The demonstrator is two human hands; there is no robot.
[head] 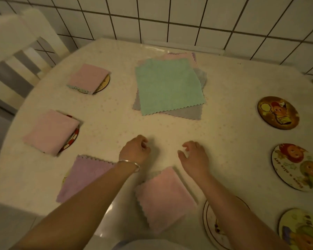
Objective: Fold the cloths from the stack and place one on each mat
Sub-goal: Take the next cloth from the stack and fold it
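The stack of unfolded cloths [168, 85] lies at the table's middle back, a green one on top. Folded pink cloths cover the far left mat [88, 78] and the middle left mat [51, 131]. A folded purple cloth [83, 175] covers a near left mat. A folded pink cloth [163, 197] lies at the front between my arms. My left hand [135, 149] and my right hand [193, 156] hover over the bare table with loosely curled fingers, holding nothing. Bare round mats sit on the right [278, 112] [296, 166] [302, 231], and one [210, 222] under my right forearm.
A white chair [16, 42] stands at the table's left back. A tiled wall [188, 18] runs behind the round table [116, 123].
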